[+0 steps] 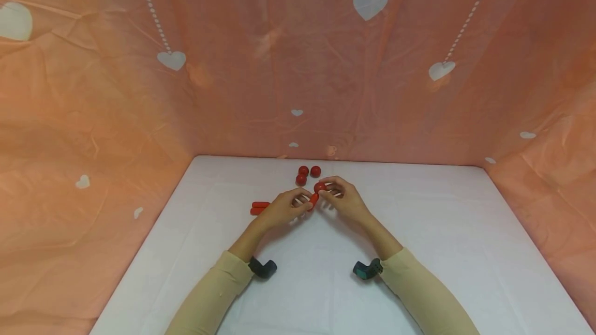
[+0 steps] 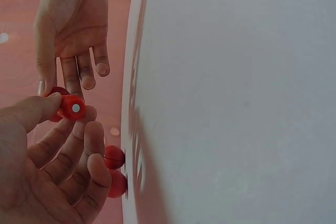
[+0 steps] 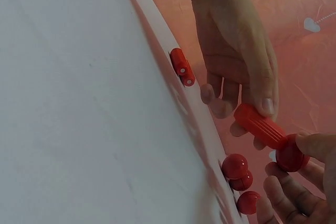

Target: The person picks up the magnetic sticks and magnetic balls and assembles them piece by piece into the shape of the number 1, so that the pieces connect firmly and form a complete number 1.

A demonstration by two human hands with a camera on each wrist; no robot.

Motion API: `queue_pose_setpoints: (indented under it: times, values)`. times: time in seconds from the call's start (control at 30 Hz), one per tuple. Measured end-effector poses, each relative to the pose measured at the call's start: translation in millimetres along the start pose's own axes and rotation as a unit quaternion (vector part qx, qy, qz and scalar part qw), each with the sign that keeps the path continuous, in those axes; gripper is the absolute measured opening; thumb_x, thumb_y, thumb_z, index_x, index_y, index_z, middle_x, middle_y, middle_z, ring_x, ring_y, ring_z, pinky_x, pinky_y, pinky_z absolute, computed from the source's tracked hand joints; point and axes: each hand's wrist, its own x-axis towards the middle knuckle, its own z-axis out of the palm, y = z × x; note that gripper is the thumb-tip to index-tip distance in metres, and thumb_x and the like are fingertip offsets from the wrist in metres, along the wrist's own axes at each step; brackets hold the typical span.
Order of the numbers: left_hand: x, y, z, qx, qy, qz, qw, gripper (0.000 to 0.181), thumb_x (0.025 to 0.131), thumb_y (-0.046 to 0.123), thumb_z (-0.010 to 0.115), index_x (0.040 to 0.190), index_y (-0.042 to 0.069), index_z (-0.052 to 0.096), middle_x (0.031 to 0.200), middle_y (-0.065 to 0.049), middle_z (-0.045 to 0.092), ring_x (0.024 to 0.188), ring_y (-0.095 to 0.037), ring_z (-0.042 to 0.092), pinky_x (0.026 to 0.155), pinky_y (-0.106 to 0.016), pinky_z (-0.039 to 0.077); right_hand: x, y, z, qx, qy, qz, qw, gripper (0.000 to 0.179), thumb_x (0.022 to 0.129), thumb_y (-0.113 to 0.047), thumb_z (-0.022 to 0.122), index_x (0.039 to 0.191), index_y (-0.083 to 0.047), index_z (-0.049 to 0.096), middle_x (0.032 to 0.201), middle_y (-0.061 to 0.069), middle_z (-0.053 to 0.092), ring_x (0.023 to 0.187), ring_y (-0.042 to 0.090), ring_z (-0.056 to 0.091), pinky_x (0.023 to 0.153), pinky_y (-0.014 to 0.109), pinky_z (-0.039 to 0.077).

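Near the far middle of the white table, my left hand (image 1: 284,210) pinches a short red ribbed stick (image 3: 260,127) between thumb and fingers. A pale round disc shows at the stick's near end in the left wrist view. Opposite it, my right hand (image 1: 346,203) holds a glossy red ball (image 3: 290,156) between thumb and fingertips. Ball and stick meet end to end, both raised off the table. Just beyond the hands lie three loose red balls (image 1: 301,180). Two more red sticks (image 1: 260,204) lie side by side left of my left hand, partly hidden by it.
The white tabletop (image 1: 321,283) ends a short way behind the loose balls. A pink-orange cloth (image 1: 298,76) with white hearts hangs at the back and on both sides. A dark wrist device (image 1: 263,268) sits on the left wrist, another (image 1: 368,269) on the right.
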Motion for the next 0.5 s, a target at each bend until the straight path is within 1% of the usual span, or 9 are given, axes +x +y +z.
queue_pose_setpoints:
  times: [0.13, 0.23, 0.5]
  values:
    - [-0.2, 0.1, 0.5, 0.002, -0.001, -0.004, 1.0, 0.028, 0.106, 0.023, 0.071, 0.13, 0.009, 0.069, 0.113, -0.008, 0.076, 0.09, -0.02, 0.072, 0.073, -0.028, 0.058, 4.2, 19, -1, -0.016, 0.0, 0.0, 0.9999, 0.035, 0.105, -0.009, 0.07, 0.138, 0.002, 0.063, 0.114, 0.027, 0.075, 0.091, 0.051, 0.072, 0.075, 0.058, 0.062]
    - [-0.8, 0.8, 0.8, 0.007, -0.001, -0.008, 0.9999, 0.029, 0.106, 0.024, 0.071, 0.13, 0.009, 0.069, 0.113, -0.007, 0.076, 0.091, -0.018, 0.07, 0.073, -0.029, 0.058, 7.2, 33, -2, -0.026, -0.002, 0.002, 0.9997, 0.036, 0.105, -0.015, 0.072, 0.138, -0.003, 0.064, 0.114, 0.022, 0.076, 0.09, 0.043, 0.073, 0.073, 0.048, 0.063]
    - [-1.0, 0.7, -0.3, 0.01, -0.009, -0.004, 0.9999, 0.029, 0.105, 0.027, 0.072, 0.129, 0.011, 0.07, 0.112, -0.005, 0.075, 0.09, -0.017, 0.07, 0.075, -0.03, 0.059, 7.0, 34, -3, -0.032, -0.006, 0.013, 0.9994, 0.037, 0.103, -0.015, 0.074, 0.138, -0.005, 0.064, 0.113, 0.019, 0.076, 0.087, 0.039, 0.072, 0.066, 0.038, 0.06]
